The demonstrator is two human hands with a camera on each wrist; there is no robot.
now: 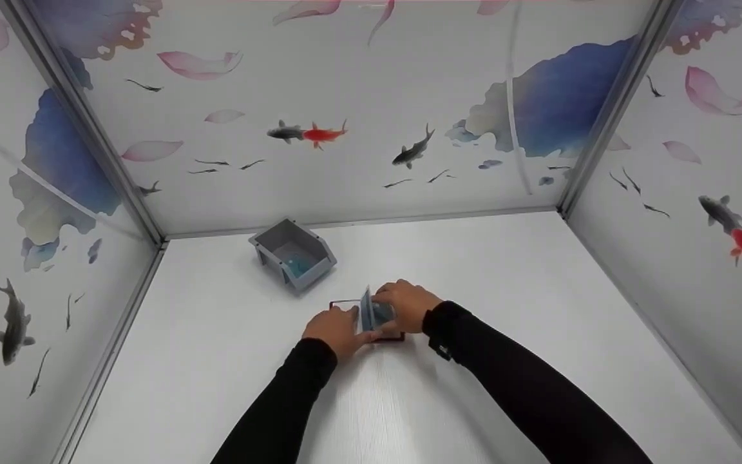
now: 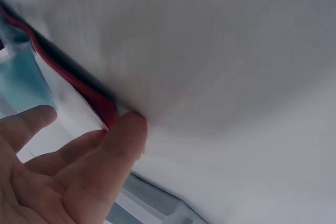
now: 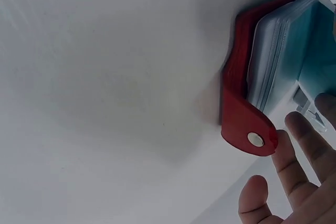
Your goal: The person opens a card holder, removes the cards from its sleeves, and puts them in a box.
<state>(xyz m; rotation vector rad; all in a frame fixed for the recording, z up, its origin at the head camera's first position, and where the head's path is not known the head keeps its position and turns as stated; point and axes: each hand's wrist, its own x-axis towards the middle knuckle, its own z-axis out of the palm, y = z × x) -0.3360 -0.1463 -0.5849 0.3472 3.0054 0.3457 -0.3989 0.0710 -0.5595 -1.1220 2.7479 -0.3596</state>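
Observation:
A red card holder (image 3: 242, 45) with a stack of clear plastic sleeves (image 3: 265, 56) lies open on the white table; a snap button shows on its flap. Some bluish sleeves (image 1: 366, 310) stand up between the two hands. My left hand (image 1: 339, 330) grips the holder from the left, its fingertips at the red edge in the left wrist view. From the right, my right hand (image 1: 409, 305) holds the holder across the sleeves. One of its fingers touches the snap flap (image 3: 252, 135) in the right wrist view. Both hands partly cover the holder in the head view.
A grey plastic bin (image 1: 294, 254) stands behind and left of the hands, with something bluish at its bottom. White panels printed with fish and petals (image 1: 358, 96) enclose the table (image 1: 216, 361) at the back and both sides.

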